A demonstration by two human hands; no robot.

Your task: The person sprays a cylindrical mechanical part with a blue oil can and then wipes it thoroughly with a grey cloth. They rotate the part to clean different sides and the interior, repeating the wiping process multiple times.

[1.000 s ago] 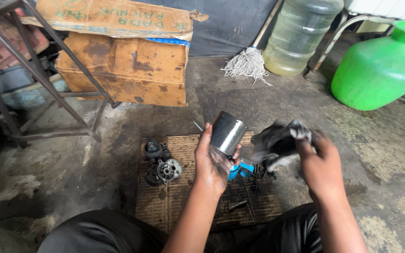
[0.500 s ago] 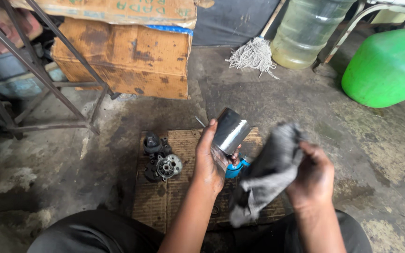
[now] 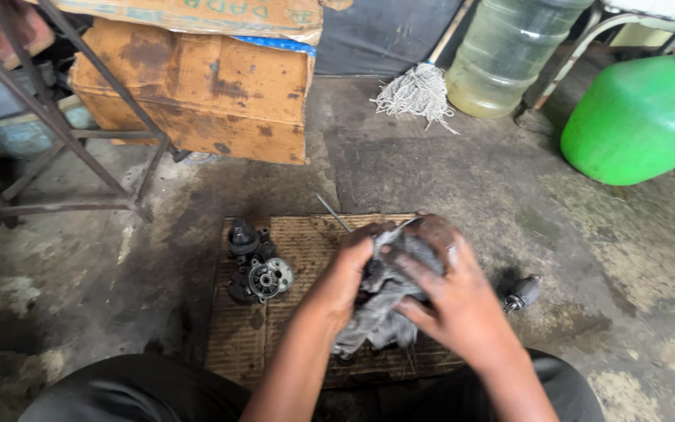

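Stained concrete floor (image 3: pixel 462 180) carries one cardboard mat (image 3: pixel 306 242). Above it, your left hand (image 3: pixel 345 277) and right hand (image 3: pixel 447 297) both clench one grey rag (image 3: pixel 380 312). At nine o'clock lie two dark parts (image 3: pixel 255 270); at one o'clock, one green pot (image 3: pixel 642 117).

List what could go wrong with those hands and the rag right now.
1. The greasy rag covers whatever the left hand and right hand grip, so it could slip out unseen.
2. Anything dropped may land on the loose engine parts on the mat.
3. The small part on the bare floor might roll away.
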